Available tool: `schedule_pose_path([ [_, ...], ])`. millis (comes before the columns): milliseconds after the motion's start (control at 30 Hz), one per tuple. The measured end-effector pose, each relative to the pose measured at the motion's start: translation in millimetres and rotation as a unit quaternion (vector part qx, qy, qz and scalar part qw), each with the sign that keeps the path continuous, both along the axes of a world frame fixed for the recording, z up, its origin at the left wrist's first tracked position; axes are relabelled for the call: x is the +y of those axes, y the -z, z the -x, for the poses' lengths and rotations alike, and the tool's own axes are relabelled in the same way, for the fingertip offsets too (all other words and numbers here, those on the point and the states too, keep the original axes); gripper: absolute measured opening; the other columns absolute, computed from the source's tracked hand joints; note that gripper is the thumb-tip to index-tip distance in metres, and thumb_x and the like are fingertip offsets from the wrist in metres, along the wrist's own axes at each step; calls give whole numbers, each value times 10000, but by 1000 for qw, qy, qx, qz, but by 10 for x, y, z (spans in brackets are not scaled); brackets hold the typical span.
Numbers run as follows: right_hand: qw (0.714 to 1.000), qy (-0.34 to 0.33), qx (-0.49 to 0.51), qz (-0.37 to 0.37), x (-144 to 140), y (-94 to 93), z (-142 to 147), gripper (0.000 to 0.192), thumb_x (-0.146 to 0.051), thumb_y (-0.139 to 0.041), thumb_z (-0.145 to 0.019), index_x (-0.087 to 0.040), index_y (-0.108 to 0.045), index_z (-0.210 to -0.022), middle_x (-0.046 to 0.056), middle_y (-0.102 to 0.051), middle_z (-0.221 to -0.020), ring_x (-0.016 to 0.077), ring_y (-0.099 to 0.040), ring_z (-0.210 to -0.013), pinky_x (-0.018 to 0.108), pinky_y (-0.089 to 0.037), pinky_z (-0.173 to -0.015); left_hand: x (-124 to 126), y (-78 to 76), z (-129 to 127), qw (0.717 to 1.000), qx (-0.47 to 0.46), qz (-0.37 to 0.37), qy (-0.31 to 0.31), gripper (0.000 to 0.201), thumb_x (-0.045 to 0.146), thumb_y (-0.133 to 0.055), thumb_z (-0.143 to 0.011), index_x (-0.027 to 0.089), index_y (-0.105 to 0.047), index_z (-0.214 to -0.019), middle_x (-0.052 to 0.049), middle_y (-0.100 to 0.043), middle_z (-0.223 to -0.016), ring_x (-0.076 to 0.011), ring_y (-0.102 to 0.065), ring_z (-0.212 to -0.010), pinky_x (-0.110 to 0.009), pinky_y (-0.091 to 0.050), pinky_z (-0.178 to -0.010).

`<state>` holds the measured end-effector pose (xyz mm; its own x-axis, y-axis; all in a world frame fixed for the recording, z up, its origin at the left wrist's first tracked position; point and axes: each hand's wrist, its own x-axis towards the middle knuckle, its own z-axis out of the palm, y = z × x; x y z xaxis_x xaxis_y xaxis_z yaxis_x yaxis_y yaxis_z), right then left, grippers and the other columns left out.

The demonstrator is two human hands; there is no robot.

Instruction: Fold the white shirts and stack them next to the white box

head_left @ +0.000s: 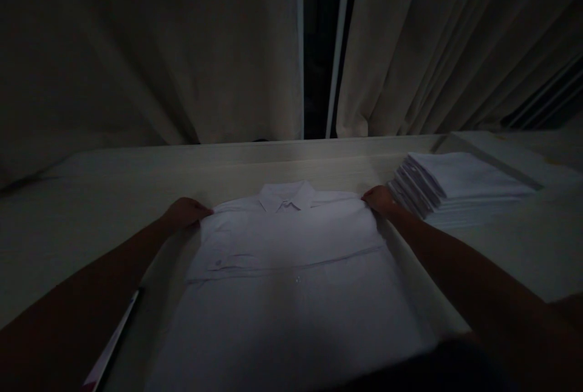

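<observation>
White shirt (286,258), one of it, lies flat and face up on the pale table (113,185), its collar (286,196) pointing away toward the curtains (182,46). Seen from the head camera, the shirt fills the middle of the table in front of the person, and a crosswise crease runs over its chest.

Two hands are in view. The left hand (186,211) rests at the shirt's left shoulder, fingers curled onto the edge of the cloth; the right hand (379,199) does the same at the right shoulder. Whether either one actually pinches the fabric cannot be told in the dim light.

One stack of folded white garments (455,189) sits just beside the right hand; its layers are too many and too dim to count. One thin flat strip (113,343) lies near the left forearm. Two curtains hang behind, with a dark gap between them.
</observation>
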<state>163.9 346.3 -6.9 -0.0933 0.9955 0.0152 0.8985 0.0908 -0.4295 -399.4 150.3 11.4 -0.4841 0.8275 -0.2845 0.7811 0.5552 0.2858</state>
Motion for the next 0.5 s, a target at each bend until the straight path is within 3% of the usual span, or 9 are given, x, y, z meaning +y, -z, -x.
schedule_pose_path([
  [133, 1000, 17, -2, -3, -55, -65, 20, 192, -267, -614, -805, -137, -745, -857, 118, -734, -855, 235, -692, -823, 282, -503, -707, -19, -46, -100, 997, 66, -48, -7, 433, 526, -568, -756, 129, -718, -846, -101, -701, -759, -213, -648, -722, -329, -490, -692],
  [233, 997, -10, 0, -76, -303, -176, 41, 363, -350, -498, -903, -109, -685, -1100, 156, -694, -1083, 254, -647, -1011, 339, -480, -882, -148, -127, -354, 987, 117, -110, 3, 546, 505, -380, -889, 71, -662, -1062, -179, -673, -1083, -256, -631, -944, -395, -472, -833],
  [300, 983, -82, -10, -164, -594, -201, 53, 476, -395, -380, -963, -85, -588, -1259, 178, -606, -1263, 266, -546, -1192, 379, -399, -1020, -322, -137, -626, 977, 136, -154, 49, 596, 513, -281, -930, 89, -580, -1224, -169, -591, -1273, -254, -577, -1101, -402, -428, -949],
  [367, 962, -169, -46, -209, -927, -146, 59, 578, -457, -299, -985, -70, -472, -1377, 185, -457, -1428, 281, -375, -1353, 418, -297, -1109, -557, -68, -922, 964, 139, -178, 138, 610, 578, -328, -908, 174, -512, -1327, -92, -492, -1420, -241, -459, -1278, -377, -334, -1075],
  [433, 953, -220, -93, -184, -1222, -26, 55, 689, -556, -264, -971, -76, -357, -1456, 169, -300, -1527, 292, -215, -1429, 455, -223, -1144, -814, 74, -1166, 944, 150, -170, 241, 676, 636, -391, -867, 250, -409, -1422, -52, -316, -1549, -277, -277, -1412, -430, -232, -1142],
  [500, 953, -238, -127, -137, -1421, 107, 39, 761, -637, -235, -945, -115, -283, -1496, 140, -219, -1562, 300, -144, -1447, 488, -186, -1150, -1042, 242, -1309, 934, 171, -152, 274, 724, 667, -379, -857, 289, -319, -1471, -63, -195, -1592, -317, -166, -1450, -505, -198, -1142],
])
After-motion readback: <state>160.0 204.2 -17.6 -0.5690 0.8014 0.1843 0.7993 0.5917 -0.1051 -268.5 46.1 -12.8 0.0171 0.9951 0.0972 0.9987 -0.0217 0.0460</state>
